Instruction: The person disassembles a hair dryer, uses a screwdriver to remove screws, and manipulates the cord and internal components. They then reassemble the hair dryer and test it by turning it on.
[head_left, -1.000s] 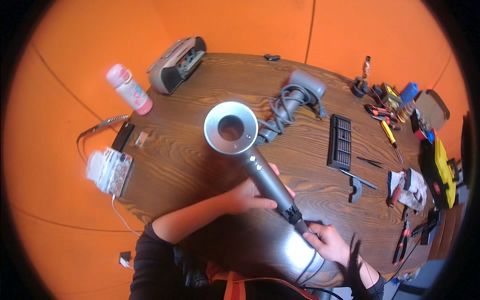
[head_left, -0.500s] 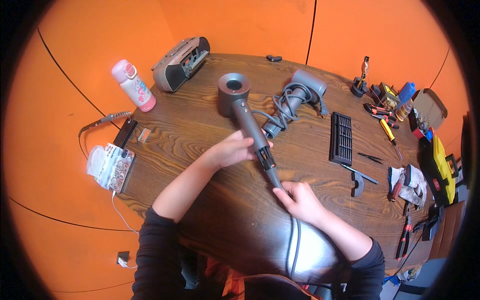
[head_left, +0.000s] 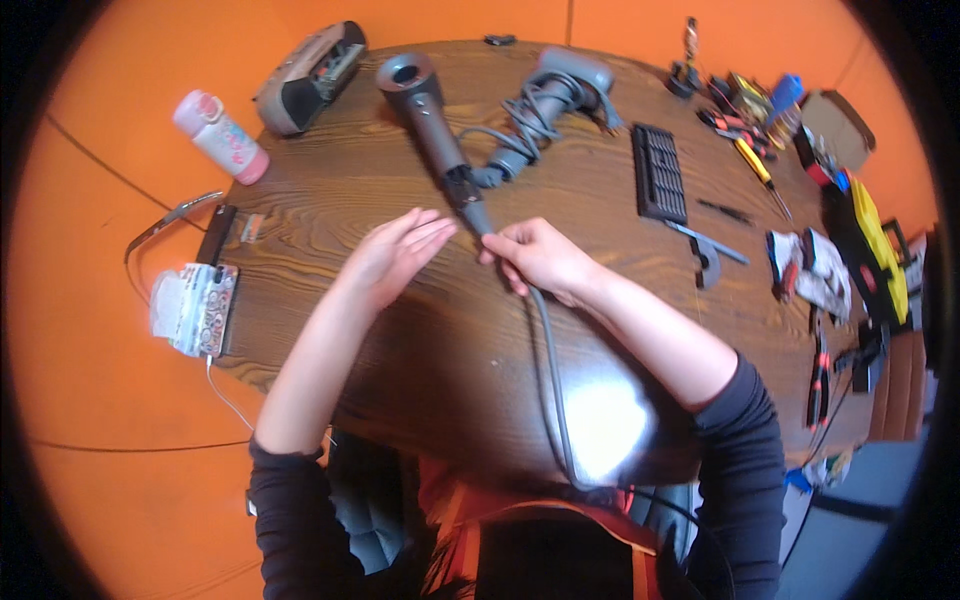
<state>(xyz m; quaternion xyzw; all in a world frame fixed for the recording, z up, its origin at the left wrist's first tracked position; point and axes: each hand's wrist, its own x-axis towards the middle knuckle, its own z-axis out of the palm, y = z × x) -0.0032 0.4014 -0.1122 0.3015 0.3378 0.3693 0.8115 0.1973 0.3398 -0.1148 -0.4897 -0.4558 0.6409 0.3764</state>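
Gray hair dryer (head_left: 432,130): slanted across the upper center-left, round head uppermost, its cord (head_left: 553,380) running down toward the lower center.
Right hand (head_left: 545,262): closed on the dryer's tapered lower end, mid-frame.
Left hand (head_left: 400,258): fingers stretched out, grasping nothing — just beside that end, left of center.
Second dryer (head_left: 575,68): lay at upper center, cord-wrapped.
Pink-and-white bottle (head_left: 222,140): stood upper left.
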